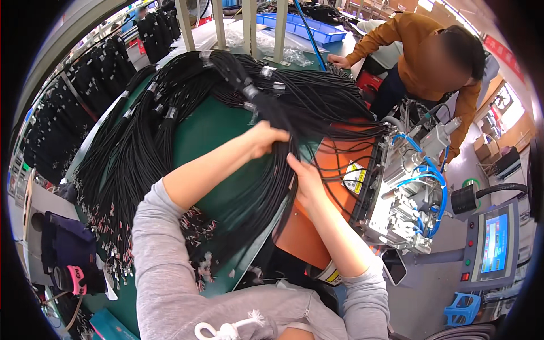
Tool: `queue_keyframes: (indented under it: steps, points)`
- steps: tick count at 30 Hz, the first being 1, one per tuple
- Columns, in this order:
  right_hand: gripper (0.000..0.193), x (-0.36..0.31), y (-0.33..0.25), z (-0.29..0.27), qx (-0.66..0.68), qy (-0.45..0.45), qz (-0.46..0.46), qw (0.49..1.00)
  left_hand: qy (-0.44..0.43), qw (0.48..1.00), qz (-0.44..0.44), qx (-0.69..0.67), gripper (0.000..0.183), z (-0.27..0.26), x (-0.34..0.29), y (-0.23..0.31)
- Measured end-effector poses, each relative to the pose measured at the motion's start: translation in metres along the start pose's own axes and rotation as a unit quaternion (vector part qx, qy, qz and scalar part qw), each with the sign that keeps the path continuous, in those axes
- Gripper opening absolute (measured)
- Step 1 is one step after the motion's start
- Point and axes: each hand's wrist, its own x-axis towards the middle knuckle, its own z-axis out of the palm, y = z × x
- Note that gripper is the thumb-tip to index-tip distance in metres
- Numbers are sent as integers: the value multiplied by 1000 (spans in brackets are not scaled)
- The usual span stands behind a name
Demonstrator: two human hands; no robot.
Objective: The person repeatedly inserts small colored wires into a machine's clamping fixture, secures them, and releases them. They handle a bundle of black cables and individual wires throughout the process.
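Observation:
A thick bundle of black cables (277,175) runs between my two hands, its lower ends fanning out over the green table toward me. My left hand (265,139) is closed at the bundle's left side, fingers curled in against the cables. Lower down, my right hand (306,178) grips the same bundle from the right, its thumb lying along it; the other fingers are partly hidden. Silver-coloured ties (249,90) band the bundle farther up. More banded black cables (136,170) lie across the table at the left, with stripped or connectorised ends.
An orange work surface (317,226) adjoins a machine (408,181) with blue air hoses at the right. A control screen (494,243) stands beyond it. A co-worker in a brown top (419,51) leans in at the far right. Metal posts (249,28) rise behind the table.

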Motion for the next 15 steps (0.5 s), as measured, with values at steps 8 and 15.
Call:
queue_keyframes:
  steps: [8, 15]
  points:
    - [32, -3, -8, 5, -31, 38, 41, 998, 105, 977, -77, 168, 32, 4, -26, 8]
    - [21, 4, -16, 1, -57, 11, -9, 998, 80, 987, -51, 128, 20, 8, -39, 22]
